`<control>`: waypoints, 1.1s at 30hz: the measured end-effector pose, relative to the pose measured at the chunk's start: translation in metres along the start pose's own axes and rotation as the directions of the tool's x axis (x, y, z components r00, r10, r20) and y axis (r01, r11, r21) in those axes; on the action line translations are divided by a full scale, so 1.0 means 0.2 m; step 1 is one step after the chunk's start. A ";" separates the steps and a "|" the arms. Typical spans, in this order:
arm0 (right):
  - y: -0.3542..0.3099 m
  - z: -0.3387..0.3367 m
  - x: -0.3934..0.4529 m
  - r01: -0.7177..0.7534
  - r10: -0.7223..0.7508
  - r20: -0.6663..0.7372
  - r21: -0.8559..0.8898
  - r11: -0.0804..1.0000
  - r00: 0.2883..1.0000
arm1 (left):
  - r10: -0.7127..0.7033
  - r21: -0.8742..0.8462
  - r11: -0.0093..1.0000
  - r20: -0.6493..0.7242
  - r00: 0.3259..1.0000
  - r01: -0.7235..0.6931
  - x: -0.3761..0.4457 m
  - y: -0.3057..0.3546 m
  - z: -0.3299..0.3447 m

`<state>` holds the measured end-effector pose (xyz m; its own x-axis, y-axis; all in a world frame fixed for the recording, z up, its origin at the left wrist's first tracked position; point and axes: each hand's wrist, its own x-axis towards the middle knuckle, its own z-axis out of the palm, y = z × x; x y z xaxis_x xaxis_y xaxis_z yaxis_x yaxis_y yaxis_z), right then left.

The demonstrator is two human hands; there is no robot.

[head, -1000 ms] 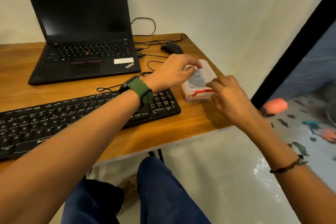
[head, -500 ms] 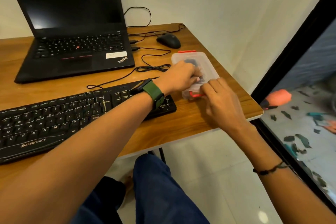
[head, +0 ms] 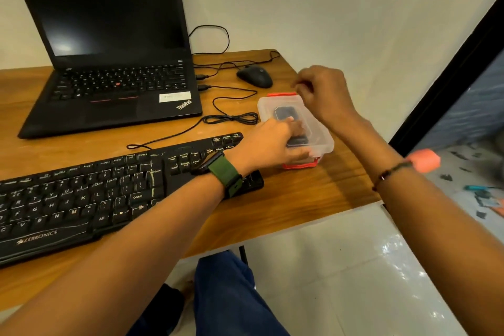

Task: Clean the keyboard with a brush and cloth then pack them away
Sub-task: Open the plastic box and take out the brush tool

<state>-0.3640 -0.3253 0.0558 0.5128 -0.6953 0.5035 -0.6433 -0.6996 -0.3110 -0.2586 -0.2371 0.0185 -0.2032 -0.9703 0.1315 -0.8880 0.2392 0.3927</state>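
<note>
Right of centre in the frame, the clear plastic box with orange latches [head: 321, 133] sits lidded on the wooden table [head: 300, 199], just beside the black keyboard [head: 109, 193]. Flat-fingered, the left hand [head: 272, 144] presses its lid. Above the far latch, the right hand [head: 324, 92] is curled with nothing visibly in it.

We saw an open black laptop [head: 109, 62], its screen dark, at the far left of the wooden desk [head: 300, 199], with a white sticker beside its trackpad. A black mouse [head: 255, 76] sat near the far right corner of the desk. Thin black cables [head: 231, 118] ran from the laptop's right side, one lying coiled toward the middle of the desk. White glossy floor tiles [head: 341, 281] showed below the desk's near edge, and a pale wall [head: 327, 8] rose behind it.
</note>
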 end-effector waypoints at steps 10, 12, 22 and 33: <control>0.10 0.17 0.36 -0.226 0.153 0.600 0.047 0.973 0.785 | 0.040 0.006 0.999 -0.009 0.999 -0.040 0.00 -0.01 0.00; 0.12 0.22 0.35 -0.242 0.200 0.578 -0.003 0.970 0.791 | 0.050 0.010 0.999 -0.021 0.999 -0.050 0.00 0.00 0.00; 0.12 0.28 0.37 -0.285 0.379 0.412 -0.273 0.919 0.829 | 0.024 0.011 1.000 -0.022 0.999 -0.024 0.00 0.01 0.02; -0.08 0.14 0.09 -0.289 0.487 0.450 -0.440 0.851 0.749 | -0.461 -0.309 0.853 -0.072 0.884 0.420 -0.08 0.04 0.08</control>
<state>-0.3291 -0.3315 0.0463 0.3268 -0.9351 -0.1372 -0.9451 -0.3221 -0.0555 -0.2695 -0.2207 0.0048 0.2595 -0.9657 0.0006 -0.7160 -0.1919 0.6712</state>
